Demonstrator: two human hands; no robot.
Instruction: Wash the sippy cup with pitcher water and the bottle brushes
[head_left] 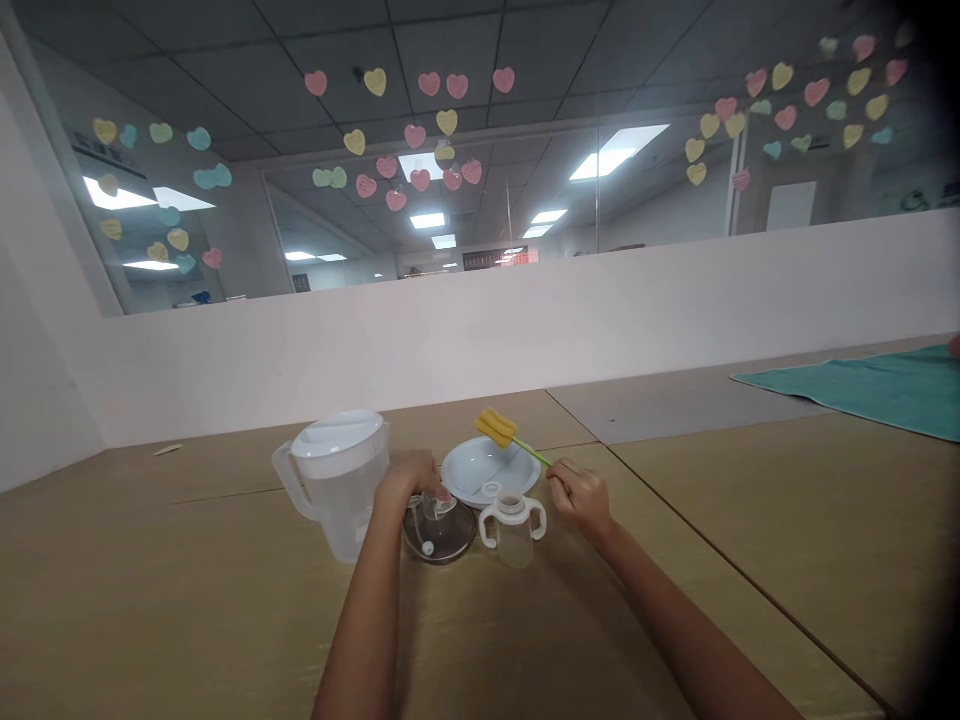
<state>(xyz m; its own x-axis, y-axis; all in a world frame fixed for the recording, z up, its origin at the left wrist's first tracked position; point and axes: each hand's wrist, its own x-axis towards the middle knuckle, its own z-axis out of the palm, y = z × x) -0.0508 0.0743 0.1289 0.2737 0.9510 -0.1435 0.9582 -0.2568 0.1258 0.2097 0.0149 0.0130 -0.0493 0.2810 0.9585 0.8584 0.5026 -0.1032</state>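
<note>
My right hand (581,495) grips the thin green handle of a sponge bottle brush (497,428), its yellow head raised over the rim of a white bowl (459,470). Just in front of the bowl stands a clear baby bottle (515,545) with a white two-handled collar, upright and uncapped. Over a dark round dish (442,552), my left hand (411,475) reaches down with bent fingers closed at a clear, cup-like part (436,508). Its exact hold is partly hidden. A white straw piece with a round end (427,548) lies in the dish.
Left of the dish stands a lidded clear pitcher (341,500) with a white handle. A teal cloth (885,385) lies at the far right of the wooden table (225,600). Behind the table runs a white wall (450,340) below glass with heart-shaped notes.
</note>
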